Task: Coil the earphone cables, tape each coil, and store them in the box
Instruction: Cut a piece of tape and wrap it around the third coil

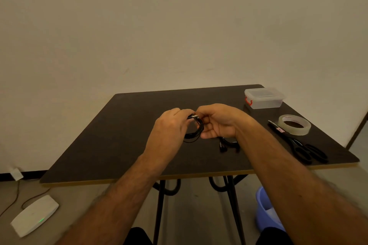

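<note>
Both hands meet above the middle of the dark worktop, working a coil of black earphone cable held between them. The left hand grips the coil from its left side, back of the hand toward the camera, fingers wrapped over the loops. The right hand pinches the top of the coil where the metal plug end shows, palm turned left and thumb low. A few loops hang loose below the two hands, just over the surface. Near the right wrist, the black earbuds of a cable lie on the worktop; whether they belong to the held coil cannot be told. At the far right corner stands a clear plastic box with a red latch, its lid on. Nearer, along the right side, lies a roll of clear tape, and just beside it black-handled scissors with the handles toward the near edge.
</note>
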Available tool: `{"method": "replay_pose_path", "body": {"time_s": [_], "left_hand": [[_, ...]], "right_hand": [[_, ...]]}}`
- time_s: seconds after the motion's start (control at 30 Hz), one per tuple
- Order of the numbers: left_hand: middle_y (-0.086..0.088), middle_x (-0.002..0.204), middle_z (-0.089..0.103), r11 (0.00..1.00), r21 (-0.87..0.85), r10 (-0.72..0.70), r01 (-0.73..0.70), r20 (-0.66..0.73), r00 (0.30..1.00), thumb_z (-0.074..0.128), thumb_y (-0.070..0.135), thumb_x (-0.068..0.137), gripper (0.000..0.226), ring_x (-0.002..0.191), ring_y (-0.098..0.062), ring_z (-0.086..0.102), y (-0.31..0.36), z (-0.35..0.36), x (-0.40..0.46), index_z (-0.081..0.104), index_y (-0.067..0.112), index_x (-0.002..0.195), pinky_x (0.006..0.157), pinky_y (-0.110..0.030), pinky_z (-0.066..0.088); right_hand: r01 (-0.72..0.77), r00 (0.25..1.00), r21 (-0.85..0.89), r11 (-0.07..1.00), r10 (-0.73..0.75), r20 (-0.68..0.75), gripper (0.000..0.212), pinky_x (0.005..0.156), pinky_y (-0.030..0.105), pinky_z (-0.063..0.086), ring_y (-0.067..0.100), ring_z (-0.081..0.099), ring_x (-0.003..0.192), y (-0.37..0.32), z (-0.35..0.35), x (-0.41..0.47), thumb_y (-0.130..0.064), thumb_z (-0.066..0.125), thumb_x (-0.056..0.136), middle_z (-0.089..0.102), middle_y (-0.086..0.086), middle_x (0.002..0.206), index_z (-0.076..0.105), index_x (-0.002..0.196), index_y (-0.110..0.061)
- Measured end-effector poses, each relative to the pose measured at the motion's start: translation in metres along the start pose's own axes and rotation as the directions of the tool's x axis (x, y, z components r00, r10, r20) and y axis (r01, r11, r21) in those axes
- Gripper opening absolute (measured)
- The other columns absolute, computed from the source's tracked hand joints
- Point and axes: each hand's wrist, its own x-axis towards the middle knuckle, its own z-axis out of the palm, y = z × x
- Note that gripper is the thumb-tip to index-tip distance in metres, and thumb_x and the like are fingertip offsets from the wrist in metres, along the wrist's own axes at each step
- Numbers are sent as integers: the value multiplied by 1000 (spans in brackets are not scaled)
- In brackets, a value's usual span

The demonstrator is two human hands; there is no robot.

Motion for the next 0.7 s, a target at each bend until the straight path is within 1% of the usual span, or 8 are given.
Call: {"method": "replay_pose_path", "body": {"time_s": [0.17,0.3,0.37,0.43,0.5,0.57,0.63,0.7], "left_hand": [[-3,104,67,993,29,-113,111,87,990,58,18,98,18,95,-16,60,-2,-1,4,65,13,113,85,-27,47],[0,106,65,980,42,-198,194,134,971,52,23,100,20,92,-8,57,-3,-4,8,62,16,117,82,-19,44],[2,106,63,969,46,-249,244,160,955,51,25,101,21,89,-5,54,-1,-6,11,60,16,118,82,-20,45],[4,103,62,956,57,-293,288,195,936,50,27,101,22,88,-4,52,0,-8,14,60,18,118,82,-21,46],[9,94,60,949,57,-314,309,238,919,51,30,101,19,83,-5,54,-2,-9,15,61,19,114,77,-21,47],[10,85,60,933,12,-345,359,304,888,51,32,101,17,77,-7,58,-5,-10,15,62,20,107,72,-25,50],[4,84,63,890,-74,-388,449,392,834,51,33,100,17,73,-9,61,-9,-12,15,63,20,102,65,-27,53],[-2,86,66,816,-169,-417,553,490,765,51,33,101,16,68,-9,65,-11,-15,15,62,20,99,54,-18,50]], "right_hand": [[55,997,-46,997,-57,-49,22,70,38,62,22,68,70,5,7,2,-25,56,98,66,11,81,63,98,-4],[145,976,-213,966,-175,-128,38,80,42,61,23,73,85,11,6,3,-45,59,94,72,12,96,64,109,-10],[214,966,-279,936,-245,-81,30,85,41,58,18,73,90,15,8,3,-40,68,89,75,5,96,65,108,-17],[245,958,-322,915,-279,-64,24,87,41,56,14,73,91,18,10,4,-25,74,86,76,1,93,64,107,-20],[285,939,-365,886,-334,-78,25,85,38,55,10,72,86,20,10,4,-16,73,86,77,0,86,62,108,-20],[355,906,-426,832,-419,-64,24,73,28,52,2,70,73,21,10,2,-12,71,87,75,-1,78,61,108,-18],[391,872,-519,760,-486,-54,24,64,18,46,-2,65,64,24,10,1,-12,70,89,73,-1,77,59,108,-20],[390,853,-606,694,-520,-46,26,65,16,45,-3,65,67,28,10,1,-14,69,89,72,-3,80,57,110,-25]]}}
